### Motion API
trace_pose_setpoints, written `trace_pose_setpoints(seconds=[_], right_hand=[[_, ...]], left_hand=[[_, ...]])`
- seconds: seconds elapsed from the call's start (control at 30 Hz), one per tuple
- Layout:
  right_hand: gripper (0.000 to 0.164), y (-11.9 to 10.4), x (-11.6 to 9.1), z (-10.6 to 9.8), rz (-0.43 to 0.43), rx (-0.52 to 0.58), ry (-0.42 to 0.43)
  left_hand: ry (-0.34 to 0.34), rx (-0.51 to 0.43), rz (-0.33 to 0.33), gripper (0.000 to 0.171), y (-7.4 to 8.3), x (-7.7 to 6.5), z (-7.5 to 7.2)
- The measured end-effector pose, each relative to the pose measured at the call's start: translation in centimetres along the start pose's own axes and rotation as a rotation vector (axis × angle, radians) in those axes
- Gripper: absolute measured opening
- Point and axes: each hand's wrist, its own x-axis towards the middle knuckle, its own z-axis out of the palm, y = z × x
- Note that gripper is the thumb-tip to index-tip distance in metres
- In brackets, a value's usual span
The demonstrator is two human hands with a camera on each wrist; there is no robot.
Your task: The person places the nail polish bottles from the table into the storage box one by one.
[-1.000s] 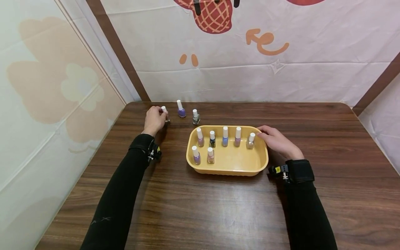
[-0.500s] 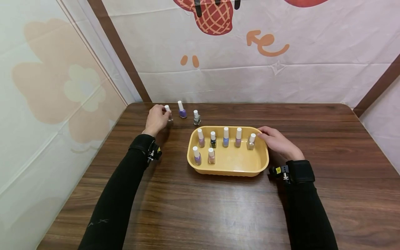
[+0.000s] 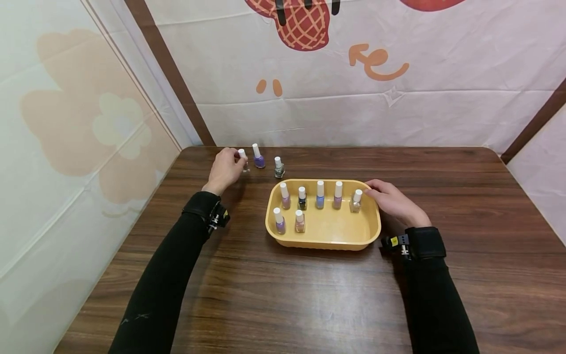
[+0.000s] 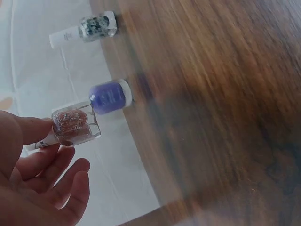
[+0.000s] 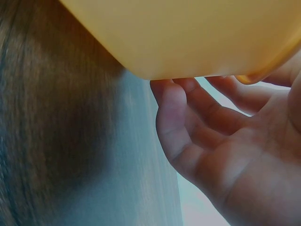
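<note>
My left hand point(image 3: 224, 169) pinches a nail polish bottle point(image 4: 73, 125) by its white cap, thumb on one side and fingers on the other. Its glass is clear with reddish-brown glitter. Whether its base touches the table I cannot tell. Just beyond it stands a purple nail polish point(image 3: 259, 160), and right of that a dark-flecked glitter polish point(image 3: 279, 169). At the far right corner of a yellow tray point(image 3: 340, 238), my right hand point(image 3: 395, 202) grips the rim. Its curled fingers point(image 5: 171, 110) lie against the tray's outer wall in the right wrist view.
Inside the tray several white-capped polishes stand in a back row, among them a blue one point(image 3: 320, 200) and a clear glittery one point(image 3: 355, 204). A purple one point(image 3: 280, 225) and a pinkish one point(image 3: 300, 224) stand in front. A printed cloth point(image 3: 309, 118) hangs behind the wooden table point(image 3: 283, 295).
My left hand has shifted a little to the right with the pinched polish, closer to the purple one. The right hand keeps its place on the tray.
</note>
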Motion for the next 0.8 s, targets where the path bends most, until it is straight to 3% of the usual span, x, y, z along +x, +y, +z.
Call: trace_pose_setpoints(seconds=[0.8], right_hand=[[0.043,-0.4,0.0,-0.4,0.018,-0.013,-0.008]], left_hand=[[-0.058,-0.04,0.126,0.022,5.7,-1.6,-0.8]])
